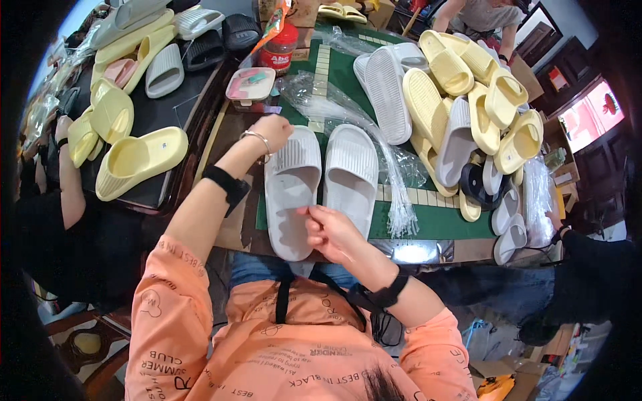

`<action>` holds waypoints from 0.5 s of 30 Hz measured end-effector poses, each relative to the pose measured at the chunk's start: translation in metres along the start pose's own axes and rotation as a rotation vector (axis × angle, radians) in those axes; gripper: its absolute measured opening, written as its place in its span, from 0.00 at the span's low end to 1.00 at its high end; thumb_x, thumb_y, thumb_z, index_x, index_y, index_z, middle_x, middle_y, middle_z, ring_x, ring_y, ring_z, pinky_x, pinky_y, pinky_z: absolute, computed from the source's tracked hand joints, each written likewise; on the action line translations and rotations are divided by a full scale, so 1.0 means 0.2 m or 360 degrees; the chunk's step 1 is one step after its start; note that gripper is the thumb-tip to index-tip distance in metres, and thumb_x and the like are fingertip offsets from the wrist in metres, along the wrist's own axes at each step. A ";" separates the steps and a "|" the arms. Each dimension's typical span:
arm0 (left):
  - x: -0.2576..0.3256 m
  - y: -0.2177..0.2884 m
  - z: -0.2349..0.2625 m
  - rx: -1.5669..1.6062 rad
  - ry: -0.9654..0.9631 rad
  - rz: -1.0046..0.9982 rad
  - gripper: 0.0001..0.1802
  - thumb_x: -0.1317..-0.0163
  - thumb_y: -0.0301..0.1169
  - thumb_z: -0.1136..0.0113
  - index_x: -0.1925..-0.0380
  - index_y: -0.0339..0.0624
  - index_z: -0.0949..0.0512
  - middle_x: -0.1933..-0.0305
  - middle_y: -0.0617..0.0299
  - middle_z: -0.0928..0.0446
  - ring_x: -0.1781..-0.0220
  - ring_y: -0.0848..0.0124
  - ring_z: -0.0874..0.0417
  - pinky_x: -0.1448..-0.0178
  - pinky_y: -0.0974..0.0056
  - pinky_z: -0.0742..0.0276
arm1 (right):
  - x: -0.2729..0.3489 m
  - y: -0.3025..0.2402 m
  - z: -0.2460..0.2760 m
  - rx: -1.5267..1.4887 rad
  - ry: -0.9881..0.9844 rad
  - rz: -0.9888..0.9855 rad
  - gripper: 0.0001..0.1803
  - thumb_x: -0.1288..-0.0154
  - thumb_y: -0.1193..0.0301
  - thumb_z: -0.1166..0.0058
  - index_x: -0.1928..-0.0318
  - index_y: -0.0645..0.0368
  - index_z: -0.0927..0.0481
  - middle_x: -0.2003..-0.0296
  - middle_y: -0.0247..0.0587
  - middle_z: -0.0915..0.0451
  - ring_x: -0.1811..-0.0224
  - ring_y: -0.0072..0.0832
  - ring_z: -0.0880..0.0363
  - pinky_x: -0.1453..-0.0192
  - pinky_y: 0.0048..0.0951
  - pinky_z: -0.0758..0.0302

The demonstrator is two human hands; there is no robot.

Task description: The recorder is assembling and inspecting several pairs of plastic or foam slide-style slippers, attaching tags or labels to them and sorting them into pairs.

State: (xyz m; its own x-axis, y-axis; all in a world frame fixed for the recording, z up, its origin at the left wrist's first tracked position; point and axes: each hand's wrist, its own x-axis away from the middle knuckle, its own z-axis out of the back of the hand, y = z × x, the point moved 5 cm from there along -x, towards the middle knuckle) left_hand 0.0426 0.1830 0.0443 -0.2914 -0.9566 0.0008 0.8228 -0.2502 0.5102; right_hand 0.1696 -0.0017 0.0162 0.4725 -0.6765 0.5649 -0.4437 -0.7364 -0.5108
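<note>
Green mat, one, laid on a desk, taken as the reference for all places. Pair of light grey slippers, ridged straps, lying side by side on the near left part of the mat, toes toward its far side. Left hand, near the mat's left edge, by the strap of the left slipper of the pair; fingers curled in toward the palm; whether anything is held cannot be told. Right hand, above the near left part of the mat, over the inner side of the same slipper; thumb and forefinger brought together, other fingers curled; anything pinched between them cannot be made out. Bundle of thin clear strands, loosely fanned, on the near middle of the mat. Heap of yellow and grey slippers, piled over the mat's right side, with a dark slipper low in it. Clear plastic packaging, right of the mat. Tub with a pale lid and red-lidded jar, off the mat's far left. Yellow slipper, among others on a dark surface, left of the mat. Co-worker's arm, farther left of the mat.
</note>
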 end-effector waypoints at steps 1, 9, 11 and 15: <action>-0.01 0.03 -0.04 -0.0181 -0.0226 0.0068 0.18 0.44 0.42 0.53 0.69 0.40 0.22 0.68 0.47 0.24 0.62 0.55 0.23 0.57 0.58 0.29 | -0.05 -0.02 0.01 0.0068 0.0167 0.0070 0.12 0.34 0.67 0.66 0.64 0.61 0.31 0.83 0.29 0.39 0.85 0.17 0.47 0.82 0.18 0.44; -0.12 0.06 -0.24 0.0041 -0.0599 0.0457 0.22 0.45 0.42 0.55 0.65 0.32 0.24 0.61 0.42 0.25 0.59 0.52 0.23 0.57 0.59 0.27 | -0.38 -0.16 -0.05 -0.0003 0.0483 0.0502 0.08 0.40 0.74 0.68 0.73 0.58 0.35 0.82 0.32 0.37 0.83 0.21 0.40 0.79 0.23 0.34; -0.17 -0.01 -0.29 0.0119 -0.0649 0.0516 0.21 0.46 0.41 0.54 0.64 0.33 0.24 0.61 0.44 0.25 0.60 0.53 0.22 0.57 0.59 0.27 | -0.45 -0.16 -0.02 -0.0107 0.0485 0.0514 0.08 0.39 0.73 0.68 0.73 0.58 0.34 0.82 0.32 0.37 0.83 0.21 0.39 0.79 0.24 0.33; -0.22 0.05 -0.36 -0.0727 -0.0579 -0.0712 0.10 0.47 0.33 0.54 0.74 0.42 0.24 0.68 0.53 0.24 0.64 0.59 0.22 0.62 0.61 0.27 | -0.44 -0.17 0.00 -0.0029 0.0323 0.0582 0.09 0.37 0.69 0.66 0.73 0.58 0.34 0.82 0.33 0.36 0.83 0.22 0.38 0.79 0.24 0.32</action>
State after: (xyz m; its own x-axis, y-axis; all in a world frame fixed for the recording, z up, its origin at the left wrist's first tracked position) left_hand 0.0979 0.2111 -0.0127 -0.7251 -0.6582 0.2023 0.6854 -0.7183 0.1197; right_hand 0.1436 0.0828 -0.0157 0.1225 -0.8765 0.4655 -0.5688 -0.4464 -0.6908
